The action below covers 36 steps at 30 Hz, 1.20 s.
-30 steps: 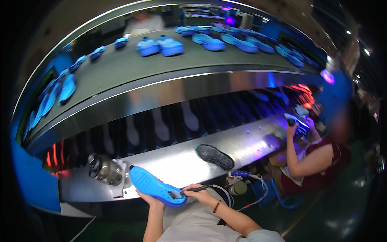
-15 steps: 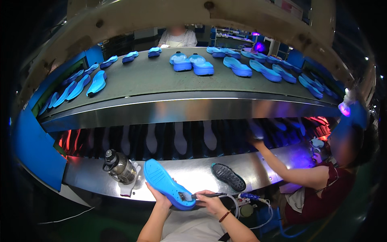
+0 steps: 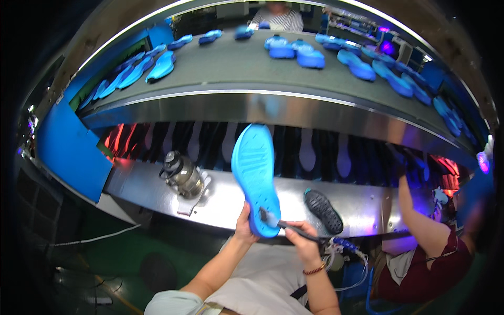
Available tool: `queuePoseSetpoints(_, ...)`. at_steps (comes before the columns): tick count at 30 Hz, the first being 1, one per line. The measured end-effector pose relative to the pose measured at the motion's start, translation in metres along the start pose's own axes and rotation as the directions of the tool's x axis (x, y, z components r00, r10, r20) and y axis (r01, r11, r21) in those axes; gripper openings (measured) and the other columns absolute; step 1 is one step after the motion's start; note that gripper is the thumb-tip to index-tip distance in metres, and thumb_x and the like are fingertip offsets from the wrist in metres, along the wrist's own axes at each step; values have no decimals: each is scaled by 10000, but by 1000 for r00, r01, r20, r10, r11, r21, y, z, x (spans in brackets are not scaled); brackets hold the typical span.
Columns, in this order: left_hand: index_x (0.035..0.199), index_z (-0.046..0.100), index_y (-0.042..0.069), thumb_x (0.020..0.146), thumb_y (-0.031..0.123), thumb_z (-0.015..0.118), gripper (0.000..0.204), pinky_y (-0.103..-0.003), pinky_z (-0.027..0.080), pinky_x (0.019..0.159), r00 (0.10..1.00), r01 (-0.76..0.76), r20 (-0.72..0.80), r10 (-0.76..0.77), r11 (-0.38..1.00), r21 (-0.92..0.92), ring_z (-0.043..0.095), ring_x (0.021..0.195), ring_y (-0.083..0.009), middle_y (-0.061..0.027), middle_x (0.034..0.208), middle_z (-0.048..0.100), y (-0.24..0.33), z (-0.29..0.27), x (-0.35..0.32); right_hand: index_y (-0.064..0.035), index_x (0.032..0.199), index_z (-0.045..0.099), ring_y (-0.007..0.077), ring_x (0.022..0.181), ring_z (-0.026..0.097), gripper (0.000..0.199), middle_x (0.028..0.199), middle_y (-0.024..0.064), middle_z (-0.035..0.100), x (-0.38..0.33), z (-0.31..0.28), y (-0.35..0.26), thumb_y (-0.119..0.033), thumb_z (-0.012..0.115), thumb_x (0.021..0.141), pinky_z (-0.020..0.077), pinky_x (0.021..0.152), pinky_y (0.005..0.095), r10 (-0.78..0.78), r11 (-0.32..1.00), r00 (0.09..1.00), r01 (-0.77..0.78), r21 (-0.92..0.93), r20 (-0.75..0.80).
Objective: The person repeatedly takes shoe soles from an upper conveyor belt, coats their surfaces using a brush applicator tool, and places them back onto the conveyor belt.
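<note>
My left hand (image 3: 244,227) grips a bright blue shoe sole (image 3: 253,163) by its lower end. The sole stands almost lengthwise in front of me, its grooved and dimpled inner face toward me. In my right hand (image 3: 304,242) is a brush (image 3: 271,219) with a dark handle. Its bristles touch the inner face near the sole's lower end. Right of the sole, a black sole (image 3: 324,210) with a studded surface lies on the metal ledge (image 3: 283,197).
A dark bottle (image 3: 182,174) stands on the ledge's left. Above, a green conveyor belt (image 3: 231,65) carries several blue soles. Below it, a lower row holds pale sole shapes. A co-worker's arm (image 3: 420,210) reaches in from the right. Another person (image 3: 278,20) is across the belt.
The blue sole has swung from a slant to nearly upright, and the brush has stayed at its lower end. My view has shifted, so the surroundings appear higher and tilted.
</note>
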<state>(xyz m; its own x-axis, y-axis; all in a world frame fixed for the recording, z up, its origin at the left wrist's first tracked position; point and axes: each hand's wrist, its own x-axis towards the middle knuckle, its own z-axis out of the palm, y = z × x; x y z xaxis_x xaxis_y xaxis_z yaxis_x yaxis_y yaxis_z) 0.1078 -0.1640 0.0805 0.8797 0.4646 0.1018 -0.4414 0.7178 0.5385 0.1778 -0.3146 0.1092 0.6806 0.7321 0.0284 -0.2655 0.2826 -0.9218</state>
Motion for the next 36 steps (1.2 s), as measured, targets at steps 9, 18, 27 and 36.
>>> queuePoseSetpoints(9, 1226, 393, 17, 758, 379, 617, 633, -350, 467, 857, 961, 160, 226, -162, 987, 26, 570, 979, -219, -139, 1090, 553, 30, 28, 40, 22, 906, 628, 168, 856, 608, 177, 932, 135, 637, 17, -20, -77, 32, 624, 729, 475, 767, 267, -47, 946, 885, 188, -264, 463)
queuePoseSetpoints(18, 1199, 416, -23, 739, 366, 645, 645, -299, 492, 793, 857, 385, 205, -473, 852, 356, 593, 893, -188, -146, 1036, 567, 62, 46, 50, 14, 924, 624, 208, 856, 630, 214, 932, 133, 643, 13, -14, -98, 5, 649, 711, 489, 765, 283, -18, 798, 761, 402, -450, 648)
queuePoseSetpoints(27, 1184, 460, -14, 795, 251, 576, 485, -321, 505, 773, 559, 807, -122, -820, 504, 309, 615, 848, -211, -165, 1054, 573, 77, 59, 51, 4, 884, 631, 255, 886, 626, 207, 942, 157, 636, 12, -14, -108, 22, 663, 680, 491, 791, 314, 29, 784, 688, 435, -444, 726)
queuePoseSetpoints(36, 1212, 454, -18, 789, 315, 542, 545, -296, 445, 826, 530, 770, -158, -833, 395, 502, 576, 918, -188, -158, 1099, 555, 94, 64, 52, 4, 892, 629, 249, 895, 624, 199, 943, 151, 637, 18, -17, -120, 29, 648, 695, 494, 783, 316, -70, 681, 749, 519, -517, 659)
